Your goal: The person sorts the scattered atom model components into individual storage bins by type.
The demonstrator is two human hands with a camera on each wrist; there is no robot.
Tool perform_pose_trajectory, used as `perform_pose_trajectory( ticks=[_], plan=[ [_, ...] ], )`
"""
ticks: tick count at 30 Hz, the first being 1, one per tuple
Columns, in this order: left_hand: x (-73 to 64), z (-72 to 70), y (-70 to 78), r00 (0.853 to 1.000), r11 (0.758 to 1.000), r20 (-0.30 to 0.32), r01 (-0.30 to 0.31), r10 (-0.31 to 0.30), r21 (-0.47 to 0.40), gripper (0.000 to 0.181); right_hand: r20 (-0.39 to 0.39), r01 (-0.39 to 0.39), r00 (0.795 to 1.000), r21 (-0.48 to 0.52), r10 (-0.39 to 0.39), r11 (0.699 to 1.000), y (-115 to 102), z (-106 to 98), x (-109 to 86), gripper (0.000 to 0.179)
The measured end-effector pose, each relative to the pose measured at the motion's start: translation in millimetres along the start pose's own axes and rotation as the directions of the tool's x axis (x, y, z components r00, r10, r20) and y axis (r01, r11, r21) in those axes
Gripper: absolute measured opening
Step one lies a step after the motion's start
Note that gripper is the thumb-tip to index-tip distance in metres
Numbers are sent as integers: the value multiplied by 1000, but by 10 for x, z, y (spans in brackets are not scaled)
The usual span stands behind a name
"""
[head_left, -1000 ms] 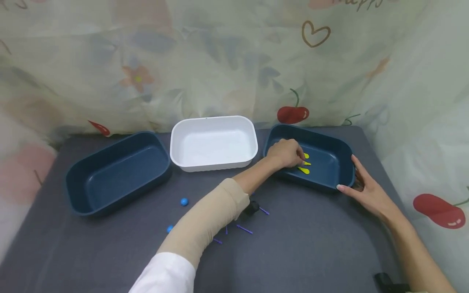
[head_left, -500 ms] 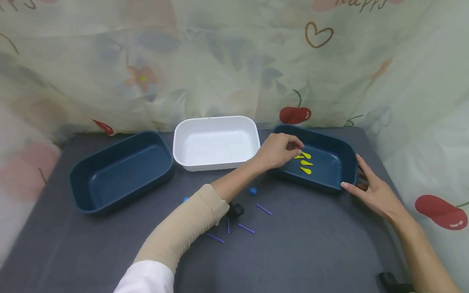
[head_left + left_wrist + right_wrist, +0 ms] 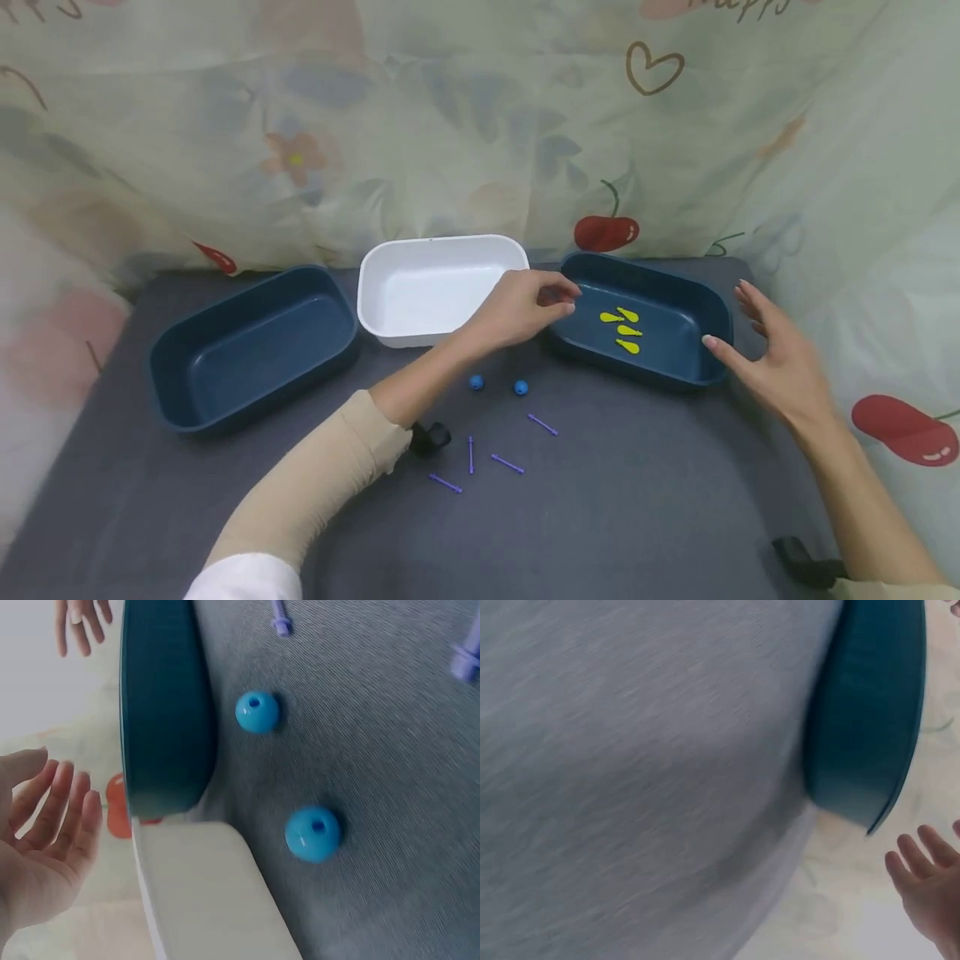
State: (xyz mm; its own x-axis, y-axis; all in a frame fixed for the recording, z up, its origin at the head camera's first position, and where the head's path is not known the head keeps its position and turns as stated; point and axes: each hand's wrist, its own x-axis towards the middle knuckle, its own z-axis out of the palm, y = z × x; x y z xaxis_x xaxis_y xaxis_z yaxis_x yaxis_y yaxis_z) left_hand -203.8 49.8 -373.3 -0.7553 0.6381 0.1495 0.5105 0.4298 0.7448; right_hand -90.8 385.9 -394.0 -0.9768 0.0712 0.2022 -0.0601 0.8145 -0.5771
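Yellow pieces [image 3: 628, 331] in blue tray [image 3: 672, 350], between left hand [image 3: 512, 310], right hand [image 3: 783, 375].

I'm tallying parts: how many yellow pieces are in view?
4 yellow pieces, all in the right blue tray: two at the group's back, one midway, one in front. The left arm may hide others.

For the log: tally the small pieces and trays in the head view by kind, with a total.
Yellow pieces: 4
Purple sticks: 4
Blue beads: 2
Dark blue trays: 2
White tray: 1
Total visible: 13 (the left sleeve covers part of the table, so more could be hidden)
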Motion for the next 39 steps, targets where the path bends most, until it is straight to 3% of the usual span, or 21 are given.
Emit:
perform_pose_trajectory(
  ticks=[5,14,18,21,25,29,39],
  plan=[
    [-194,-138,-46,1000,1000,-24,8,-8,-7,20,7,71,997,37,-71,997,-269,136,115,85],
    [-604,-403,-231,994,998,-101,48,-52,-37,21,22,200,978,179,-207,963,-613,513,314,78],
    [-786,-490,-304,989,997,-126,73,-77,-30,21,42,193,977,241,-209,951,-787,645,398,77],
    [-921,-525,-351,988,997,-136,72,-75,-28,20,62,170,978,311,-198,935,-1069,665,405,75],
    [-1092,-542,-399,986,997,-145,75,-79,-37,21,76,155,977,392,-200,907,-1275,781,461,74],
    [-1250,-545,-421,983,993,-144,109,-115,-51,21,75,170,972,426,-222,888,-1225,1000,560,76],
    [-1686,-540,-547,978,988,-141,151,-156,-44,25,41,143,982,484,-186,863,-1492,1361,624,72]
  ],
)
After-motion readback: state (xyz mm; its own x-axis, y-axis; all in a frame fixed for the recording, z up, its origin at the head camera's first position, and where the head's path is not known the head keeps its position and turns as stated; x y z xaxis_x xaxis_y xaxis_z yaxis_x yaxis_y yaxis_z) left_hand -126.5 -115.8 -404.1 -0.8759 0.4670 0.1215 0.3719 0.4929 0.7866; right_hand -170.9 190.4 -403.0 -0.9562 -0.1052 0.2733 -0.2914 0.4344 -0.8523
